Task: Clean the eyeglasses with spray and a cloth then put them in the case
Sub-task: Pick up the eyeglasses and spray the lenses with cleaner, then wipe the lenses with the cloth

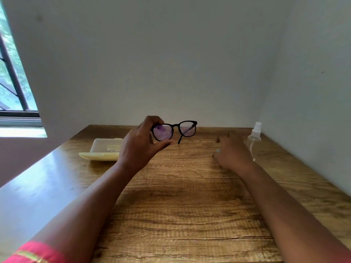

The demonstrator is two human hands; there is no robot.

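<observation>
Near the centre of the frame the left hand [140, 147] holds the eyeglasses [173, 130] up above the wooden table [180, 205], fingers curled over the top of one rim and the thumb pressing from beneath, so that lens is pinched between them. The frame is black, and fine droplets speckle the lenses (a faint violet tint shows in the glass); the temple arms hang down behind it.

Right of centre, the right hand [232, 154] lies low over the table, fingers spread and relaxed, gripping nothing, though it is blurred. Just beside it, toward the right edge, a clear spray bottle [254, 141] with a white nozzle stands upright near the wall. Left of centre, a pale yellow case [103, 149] lies on the table, partly hidden behind the left wrist. A window [13, 73] fills the upper left corner.
</observation>
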